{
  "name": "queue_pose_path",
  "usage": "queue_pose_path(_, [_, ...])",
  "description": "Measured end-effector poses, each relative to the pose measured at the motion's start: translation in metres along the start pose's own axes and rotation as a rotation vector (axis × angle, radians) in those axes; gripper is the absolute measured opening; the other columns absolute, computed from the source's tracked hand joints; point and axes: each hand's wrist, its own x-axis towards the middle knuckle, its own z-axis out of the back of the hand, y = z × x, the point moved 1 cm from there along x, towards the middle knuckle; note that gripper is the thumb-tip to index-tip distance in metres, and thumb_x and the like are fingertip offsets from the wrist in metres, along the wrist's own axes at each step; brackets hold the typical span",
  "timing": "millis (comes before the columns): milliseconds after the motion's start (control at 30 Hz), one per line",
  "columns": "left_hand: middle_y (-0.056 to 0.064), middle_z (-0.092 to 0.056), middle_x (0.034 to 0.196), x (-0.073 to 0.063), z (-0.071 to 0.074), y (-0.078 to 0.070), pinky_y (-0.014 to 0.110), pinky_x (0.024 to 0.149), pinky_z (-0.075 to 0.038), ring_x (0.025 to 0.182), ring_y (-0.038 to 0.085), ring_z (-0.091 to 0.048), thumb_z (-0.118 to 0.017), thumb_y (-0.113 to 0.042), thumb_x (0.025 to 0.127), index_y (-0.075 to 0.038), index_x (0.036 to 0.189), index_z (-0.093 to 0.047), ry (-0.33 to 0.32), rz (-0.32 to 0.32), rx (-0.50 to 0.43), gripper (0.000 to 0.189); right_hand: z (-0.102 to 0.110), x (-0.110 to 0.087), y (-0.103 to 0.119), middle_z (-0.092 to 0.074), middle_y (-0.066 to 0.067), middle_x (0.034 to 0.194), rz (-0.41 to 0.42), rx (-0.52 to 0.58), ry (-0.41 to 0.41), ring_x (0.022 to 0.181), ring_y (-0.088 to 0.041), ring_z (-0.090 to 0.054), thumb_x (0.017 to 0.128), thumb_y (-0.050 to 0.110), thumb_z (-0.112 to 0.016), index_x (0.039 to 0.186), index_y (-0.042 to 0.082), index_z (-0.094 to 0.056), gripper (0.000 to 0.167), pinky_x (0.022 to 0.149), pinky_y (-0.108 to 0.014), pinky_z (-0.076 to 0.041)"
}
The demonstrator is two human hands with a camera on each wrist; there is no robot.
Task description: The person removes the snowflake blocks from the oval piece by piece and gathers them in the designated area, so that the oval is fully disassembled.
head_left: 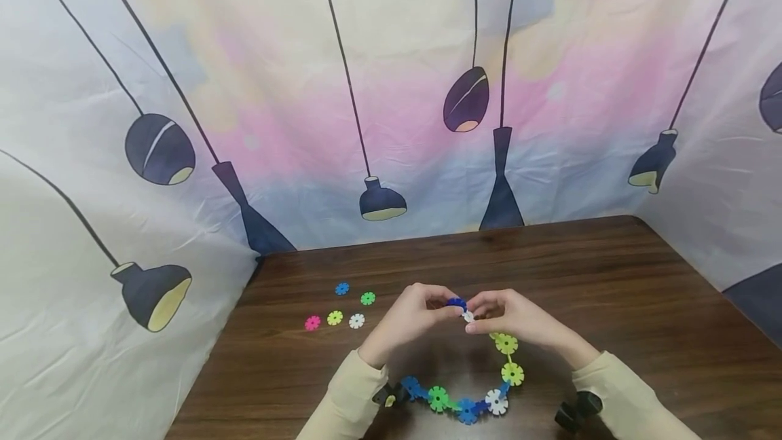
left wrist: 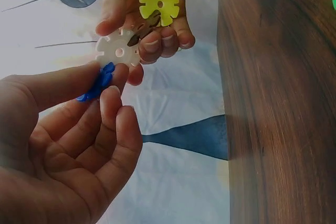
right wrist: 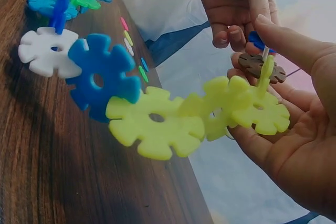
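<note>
Above the table, my left hand pinches a dark blue snowflake disc between thumb and fingers. It meets the edge of a white snowflake disc, which my right hand grips from the other side. A brown disc is slotted to the white one by the right fingers. From there a chain runs on through yellow discs, a blue disc and a white disc. Farther along the chain, a green disc shows near my left wrist.
Loose on the wooden table, left of the hands, lie a blue disc, a green one, a yellow one, a white one and a pink disc. A cloth backdrop printed with lamps hangs behind the table.
</note>
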Motion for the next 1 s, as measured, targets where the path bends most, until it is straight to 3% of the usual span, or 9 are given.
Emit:
queue_pose_path(200, [-0.004, -0.071, 0.082, -0.003, -0.001, -0.004, 0.026, 0.067, -0.053, 0.076, 0.01, -0.061, -0.076, -0.023, 0.092, -0.016, 0.093, -0.079, -0.045, 0.0, 0.0, 0.008, -0.003, -0.001, 0.004, -0.072, -0.004, 0.099, 0.002, 0.009, -0.018, 0.092, -0.024, -0.067, 0.091, 0.029, -0.077, 0.116, 0.005, -0.069, 0.035, 0.077, -0.034, -0.055])
queue_pose_path(400, [-0.007, -0.069, 0.077, -0.005, -0.007, -0.006, 0.023, 0.059, -0.049, 0.067, 0.013, -0.059, -0.078, -0.018, 0.09, -0.014, 0.089, -0.078, -0.134, -0.047, -0.01, 0.005, -0.003, -0.002, 0.005, -0.073, -0.003, 0.1, 0.031, -0.015, -0.051, 0.094, -0.024, -0.067, 0.092, 0.027, -0.076, 0.114, 0.007, -0.07, 0.03, 0.076, -0.033, -0.056])
queue_pose_path(633, [0.001, -0.071, 0.078, -0.006, -0.011, -0.007, 0.021, 0.052, -0.042, 0.058, 0.006, -0.051, -0.076, -0.016, 0.092, -0.011, 0.091, -0.077, -0.221, -0.088, 0.037, 0.005, -0.003, 0.0, 0.001, -0.073, -0.001, 0.1, 0.041, -0.016, -0.083, 0.094, -0.02, -0.067, 0.092, 0.028, -0.076, 0.11, 0.011, -0.072, 0.026, 0.076, -0.033, -0.056])
queue_pose_path(833, [-0.01, -0.072, 0.084, -0.005, -0.01, -0.004, 0.023, 0.058, -0.049, 0.068, 0.009, -0.062, -0.075, -0.023, 0.093, -0.016, 0.095, -0.078, -0.215, -0.078, 0.015, 0.008, -0.001, -0.002, 0.003, -0.072, -0.004, 0.103, 0.075, -0.006, -0.074, 0.097, -0.02, -0.066, 0.093, 0.027, -0.074, 0.117, 0.006, -0.069, 0.032, 0.077, -0.031, -0.055])
queue_pose_path(1000, [-0.011, -0.073, 0.091, -0.006, -0.005, -0.002, 0.026, 0.065, -0.053, 0.078, 0.01, -0.066, -0.073, -0.029, 0.094, -0.019, 0.1, -0.079, -0.201, -0.067, 0.003, 0.013, 0.001, -0.001, 0.002, -0.07, -0.011, 0.11, 0.074, 0.016, -0.055, 0.102, -0.023, -0.066, 0.094, 0.026, -0.074, 0.124, 0.004, -0.067, 0.039, 0.081, -0.03, -0.055])
